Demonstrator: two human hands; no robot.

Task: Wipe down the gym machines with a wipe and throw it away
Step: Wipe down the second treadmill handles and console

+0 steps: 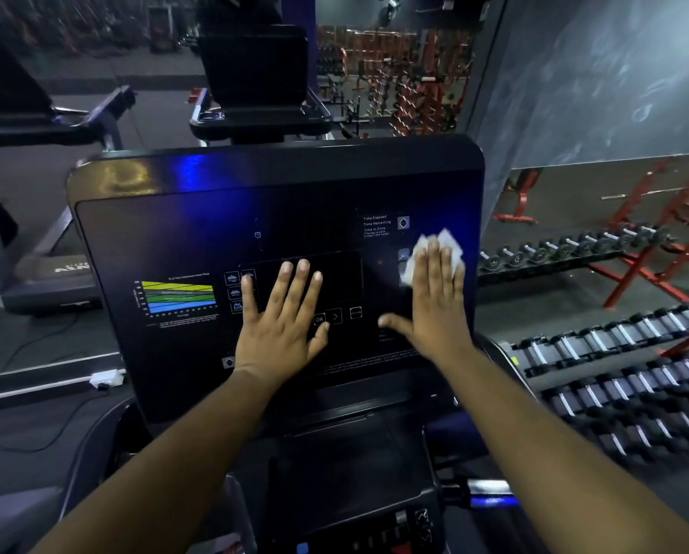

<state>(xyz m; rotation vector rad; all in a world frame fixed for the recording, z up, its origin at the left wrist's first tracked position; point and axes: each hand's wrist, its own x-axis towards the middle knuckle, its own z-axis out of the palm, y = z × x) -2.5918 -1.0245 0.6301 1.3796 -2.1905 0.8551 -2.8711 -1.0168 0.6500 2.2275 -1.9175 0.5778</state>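
White crumpled wipe (434, 253) lies pinned flat under the straight fingers of the right hand (434, 301), at the right edge of the glossy black treadmill console panel (175, 233). Left hand (284, 317) rests open, fingers spread, on the panel's centre. Beside the console to the right stand racks of black dumbbells (614, 373); another dark treadmill (55, 193) stands left.

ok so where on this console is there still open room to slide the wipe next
The upper left of the console panel, above the coloured chart, is bare, as is the lower left strip beneath it. The middle is taken by the left hand, flat on the panel. The right hand presses the wipe near the right edge, with little room beyond.
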